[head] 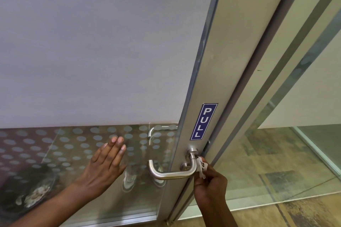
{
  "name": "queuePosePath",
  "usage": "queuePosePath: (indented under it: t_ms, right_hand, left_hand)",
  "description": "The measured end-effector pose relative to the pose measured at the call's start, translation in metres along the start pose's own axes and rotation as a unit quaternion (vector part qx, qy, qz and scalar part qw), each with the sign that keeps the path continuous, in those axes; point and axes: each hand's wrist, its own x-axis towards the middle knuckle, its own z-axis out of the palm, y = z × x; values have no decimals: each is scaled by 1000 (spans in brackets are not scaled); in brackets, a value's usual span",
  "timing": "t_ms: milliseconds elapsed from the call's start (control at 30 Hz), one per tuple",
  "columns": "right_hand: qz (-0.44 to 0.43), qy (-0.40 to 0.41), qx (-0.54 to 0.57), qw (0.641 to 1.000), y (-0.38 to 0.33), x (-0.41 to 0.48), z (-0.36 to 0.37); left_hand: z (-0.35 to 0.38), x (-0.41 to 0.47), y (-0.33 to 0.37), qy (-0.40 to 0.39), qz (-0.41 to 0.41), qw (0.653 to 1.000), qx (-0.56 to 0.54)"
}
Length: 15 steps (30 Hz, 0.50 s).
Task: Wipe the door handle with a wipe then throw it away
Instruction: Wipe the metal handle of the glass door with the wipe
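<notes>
A brushed-steel lever door handle sticks out from the metal door frame, below a blue PULL sticker. My right hand pinches a crumpled white wipe against the handle's right bend, near where it meets the frame. My left hand lies flat with fingers spread on the glass door panel, left of the handle and apart from it.
The door's upper glass is frosted white and its lower strip has a dot pattern with reflections. A second handle shows through the glass on the far side. To the right stand a metal jamb and a glass partition above a mottled floor.
</notes>
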Motion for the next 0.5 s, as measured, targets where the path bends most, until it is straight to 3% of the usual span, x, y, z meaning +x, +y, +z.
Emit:
queuePosePath:
  t_ms: [233, 500]
  right_hand:
    - [-41, 0, -15, 999, 15, -4, -5]
    - [-31, -8, -33, 999, 22, -3, 0]
  left_hand:
    - [6, -9, -1, -9, -5, 1000, 5]
    - [9, -9, 2, 0, -17, 1000, -10]
